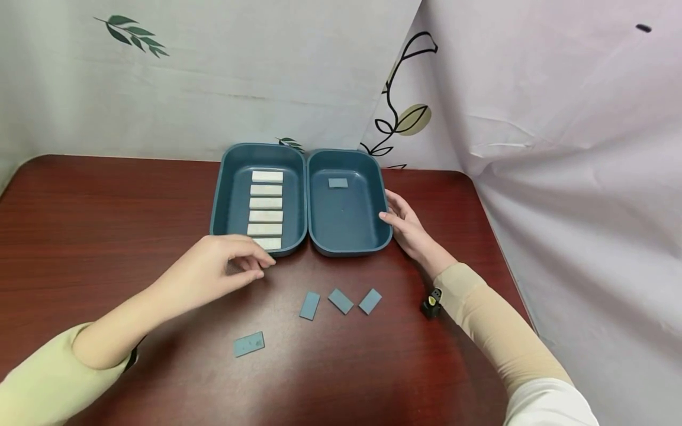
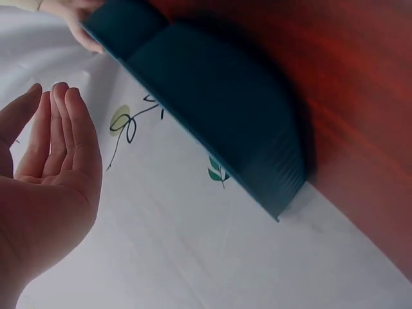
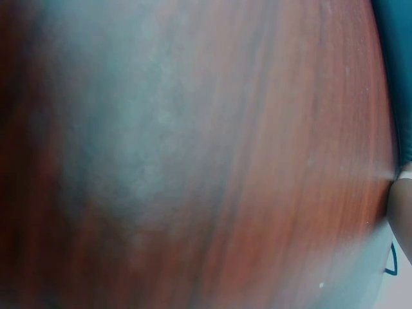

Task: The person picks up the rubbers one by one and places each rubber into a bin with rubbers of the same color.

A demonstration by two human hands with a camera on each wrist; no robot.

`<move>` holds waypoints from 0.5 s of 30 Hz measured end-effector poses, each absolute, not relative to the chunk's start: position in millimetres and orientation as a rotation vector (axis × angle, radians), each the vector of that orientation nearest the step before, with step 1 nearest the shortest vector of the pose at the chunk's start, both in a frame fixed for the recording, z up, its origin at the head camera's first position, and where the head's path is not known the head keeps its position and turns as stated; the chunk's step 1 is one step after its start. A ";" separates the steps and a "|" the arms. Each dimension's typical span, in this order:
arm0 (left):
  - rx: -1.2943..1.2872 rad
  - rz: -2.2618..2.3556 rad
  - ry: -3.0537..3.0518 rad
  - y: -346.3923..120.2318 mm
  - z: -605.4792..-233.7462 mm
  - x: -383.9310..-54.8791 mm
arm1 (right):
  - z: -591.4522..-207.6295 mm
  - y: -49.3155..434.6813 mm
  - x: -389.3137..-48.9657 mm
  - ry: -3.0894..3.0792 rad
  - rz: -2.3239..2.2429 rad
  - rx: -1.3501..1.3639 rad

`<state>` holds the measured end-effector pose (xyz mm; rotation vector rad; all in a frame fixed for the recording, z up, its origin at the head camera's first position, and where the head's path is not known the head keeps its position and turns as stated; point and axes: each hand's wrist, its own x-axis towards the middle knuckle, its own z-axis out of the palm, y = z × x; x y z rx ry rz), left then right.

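Two dark blue trays stand side by side at the back of the table. Six-odd rows aside, several white tiles (image 1: pixel 266 203) lie in a column inside the left tray (image 1: pixel 217 195). One blue-grey tile (image 1: pixel 338 183) lies in the right tray (image 1: pixel 348 228). My right hand (image 1: pixel 410 228) grips that tray's right side, thumb over the rim and fingers along the outer wall. My left hand (image 1: pixel 226 266), its fingers loosely bent and holding nothing, hovers by the left tray's front edge. In the left wrist view its palm and fingers (image 2: pixel 69 135) show.
On the table (image 1: pixel 133 201), in front of the trays, lie several loose blue-grey tiles: one tile (image 1: pixel 248 344) at the near left, the others, such as this tile (image 1: pixel 309 306), farther right. A white patterned cloth (image 1: pixel 240 71) hangs behind the table and along its right side.
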<state>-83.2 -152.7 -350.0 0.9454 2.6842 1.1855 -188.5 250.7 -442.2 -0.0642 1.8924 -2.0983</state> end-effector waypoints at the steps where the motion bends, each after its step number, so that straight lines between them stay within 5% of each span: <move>1: 0.939 1.175 2.681 -153.5 -351.5 -80.0 | -442.4 250.8 -188.7 1.894 -2.096 -0.067; 15: 0.970 1.141 2.528 -160.4 -379.6 -56.4 | -442.7 250.7 -189.0 1.877 -2.118 -0.065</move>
